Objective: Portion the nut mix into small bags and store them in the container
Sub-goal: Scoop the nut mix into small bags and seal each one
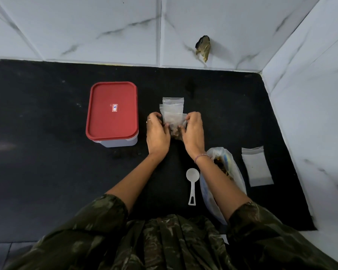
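Between my two hands I hold a small clear bag (175,125) with nuts in its lower part. My left hand (157,131) pinches its left top edge and my right hand (194,130) pinches its right top edge. Just behind it on the black mat lie a few empty small bags (173,105), overlapping. The container (112,114) stands to the left, its red lid on. The big plastic bag of nut mix (224,172) lies under my right forearm, partly hidden. A white scoop (192,182) rests between my arms.
One more empty clear bag (257,166) lies flat at the right, near the mat's edge. White marble-patterned walls close in behind and to the right, with a dark damaged spot (203,46) on the back wall. The black mat (37,133) spreads leftward.
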A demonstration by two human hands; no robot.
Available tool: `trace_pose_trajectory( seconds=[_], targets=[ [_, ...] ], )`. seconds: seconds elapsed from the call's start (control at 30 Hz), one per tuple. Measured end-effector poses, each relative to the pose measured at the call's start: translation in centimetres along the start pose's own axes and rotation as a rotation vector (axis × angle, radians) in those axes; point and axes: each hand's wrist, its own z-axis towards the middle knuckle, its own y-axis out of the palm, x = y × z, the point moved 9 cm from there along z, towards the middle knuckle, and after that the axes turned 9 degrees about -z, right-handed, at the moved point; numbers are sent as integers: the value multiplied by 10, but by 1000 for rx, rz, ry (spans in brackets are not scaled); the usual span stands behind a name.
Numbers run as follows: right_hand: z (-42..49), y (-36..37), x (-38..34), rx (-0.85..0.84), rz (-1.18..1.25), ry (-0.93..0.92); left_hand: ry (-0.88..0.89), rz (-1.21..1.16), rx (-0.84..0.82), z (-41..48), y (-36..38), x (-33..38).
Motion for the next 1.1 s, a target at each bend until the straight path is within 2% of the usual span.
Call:
trace_pose_trajectory(
  seconds=[0.1, 0.17, 0.3, 0.5, 0.77, 0.9, 1.1],
  targets=[
    [-3, 10, -18, -44, -83, -186, 154, 164, -62, -3, 7, 13],
    [-3, 17, -20, -79, -49, -211, 217, 263, -112, -4, 13, 15],
    [-2, 29, -17, -159, 53, -191, 206, 310, -200, -2, 20, 4],
    [-5, 43, -14, -311, -57, -278, 168, 351, -370, -4, 34, -12],
    [-3, 48, -14, -384, -167, -290, 168, 399, -375, -3, 35, -12],
    [-2, 43, -15, -447, -85, -273, 154, 386, -344, 1, 27, -1],
    [-2, 9, -22, -344, 36, -249, 175, 303, -303, -5, 15, 27]
  ],
)
